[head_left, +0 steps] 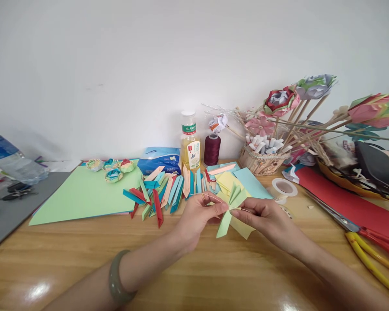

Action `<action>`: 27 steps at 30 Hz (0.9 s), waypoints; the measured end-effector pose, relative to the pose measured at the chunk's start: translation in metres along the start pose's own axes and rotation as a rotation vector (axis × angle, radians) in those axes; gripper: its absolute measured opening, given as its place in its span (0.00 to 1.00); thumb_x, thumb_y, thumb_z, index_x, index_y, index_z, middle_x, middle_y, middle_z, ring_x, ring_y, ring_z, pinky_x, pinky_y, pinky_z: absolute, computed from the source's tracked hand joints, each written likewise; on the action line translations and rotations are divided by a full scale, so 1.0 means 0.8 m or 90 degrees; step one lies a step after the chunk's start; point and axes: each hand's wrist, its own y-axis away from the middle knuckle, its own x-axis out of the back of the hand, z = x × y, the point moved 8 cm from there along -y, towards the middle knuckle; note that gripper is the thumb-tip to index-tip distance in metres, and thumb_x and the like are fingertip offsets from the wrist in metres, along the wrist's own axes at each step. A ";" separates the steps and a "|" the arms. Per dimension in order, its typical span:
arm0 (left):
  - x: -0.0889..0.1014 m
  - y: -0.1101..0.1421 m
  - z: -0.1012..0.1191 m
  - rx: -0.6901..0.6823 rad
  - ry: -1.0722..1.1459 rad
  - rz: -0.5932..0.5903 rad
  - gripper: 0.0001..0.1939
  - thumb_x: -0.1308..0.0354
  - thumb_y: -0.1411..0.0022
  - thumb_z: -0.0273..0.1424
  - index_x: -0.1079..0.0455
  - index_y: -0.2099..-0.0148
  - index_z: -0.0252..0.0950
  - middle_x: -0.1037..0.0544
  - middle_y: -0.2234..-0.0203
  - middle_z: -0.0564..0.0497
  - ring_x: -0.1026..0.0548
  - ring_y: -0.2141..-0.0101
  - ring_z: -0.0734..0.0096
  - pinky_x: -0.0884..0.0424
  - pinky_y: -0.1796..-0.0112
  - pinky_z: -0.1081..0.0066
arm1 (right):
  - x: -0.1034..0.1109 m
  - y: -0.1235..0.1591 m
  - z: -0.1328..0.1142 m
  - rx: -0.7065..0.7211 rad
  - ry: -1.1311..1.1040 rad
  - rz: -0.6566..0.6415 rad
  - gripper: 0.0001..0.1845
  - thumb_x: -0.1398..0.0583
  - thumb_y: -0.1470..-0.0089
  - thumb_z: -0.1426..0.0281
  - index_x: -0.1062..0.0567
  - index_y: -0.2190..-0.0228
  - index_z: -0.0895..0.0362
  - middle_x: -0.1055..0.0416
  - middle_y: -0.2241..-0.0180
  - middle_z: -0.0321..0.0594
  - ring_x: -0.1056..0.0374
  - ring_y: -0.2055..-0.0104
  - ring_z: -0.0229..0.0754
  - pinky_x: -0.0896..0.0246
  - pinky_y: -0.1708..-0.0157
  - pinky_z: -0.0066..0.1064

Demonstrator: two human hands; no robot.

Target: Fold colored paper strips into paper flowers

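I see both hands over the wooden table [194,276], near its middle. Left hand [197,216] pinches the bundle of folded green and yellow paper strips [232,211] at its waist, thumb and forefinger closed on it. Right hand [262,218] pinches the same bundle from the other side, fingers narrow, also on a thin pale thread [210,197] that arcs over the left fingers. Bundle is held just above the table, fanned out above and below the grip. Behind it: pile of folded red, blue and green paper strips [158,192], light green paper sheet [84,194], clear tape roll [282,188]. Yellow-handled scissors [369,246] lie well to the right. Grey-green bangle [116,280] on left wrist.
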 end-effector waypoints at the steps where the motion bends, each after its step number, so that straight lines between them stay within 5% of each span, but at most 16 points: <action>1: 0.000 0.000 0.000 0.001 0.000 0.001 0.13 0.33 0.61 0.33 0.35 0.77 0.34 0.30 0.79 0.56 0.31 0.76 0.77 0.35 0.73 0.74 | 0.000 0.000 0.001 -0.002 0.011 0.008 0.19 0.45 0.50 0.58 0.38 0.85 0.56 0.52 0.84 0.29 0.56 0.81 0.31 0.61 0.83 0.25; 6: 0.004 -0.001 -0.006 0.005 0.018 0.017 0.12 0.34 0.60 0.31 0.35 0.76 0.33 0.28 0.73 0.53 0.30 0.74 0.77 0.35 0.74 0.75 | 0.004 -0.003 0.012 -0.012 0.112 0.053 0.20 0.47 0.49 0.56 0.37 0.83 0.56 0.54 0.83 0.29 0.56 0.81 0.32 0.60 0.83 0.25; 12: 0.015 -0.004 -0.018 0.016 0.060 0.070 0.13 0.34 0.59 0.31 0.37 0.75 0.33 0.28 0.77 0.54 0.30 0.75 0.76 0.35 0.75 0.75 | 0.013 0.006 0.012 -0.018 0.291 0.152 0.19 0.48 0.48 0.54 0.30 0.77 0.55 0.44 0.86 0.30 0.50 0.83 0.34 0.57 0.83 0.25; 18: 0.022 -0.008 -0.013 -0.017 0.053 0.117 0.13 0.34 0.60 0.33 0.35 0.75 0.33 0.30 0.80 0.56 0.34 0.77 0.80 0.39 0.76 0.77 | -0.005 0.016 -0.011 0.137 0.344 0.137 0.18 0.53 0.41 0.62 0.26 0.68 0.55 0.26 0.76 0.38 0.33 0.77 0.38 0.44 0.77 0.26; 27: 0.017 -0.007 -0.016 0.026 0.113 0.059 0.16 0.32 0.63 0.33 0.38 0.76 0.34 0.29 0.79 0.56 0.32 0.78 0.78 0.39 0.76 0.76 | -0.009 0.018 -0.019 0.193 0.427 0.138 0.17 0.54 0.41 0.65 0.28 0.65 0.57 0.26 0.80 0.38 0.32 0.81 0.39 0.44 0.81 0.27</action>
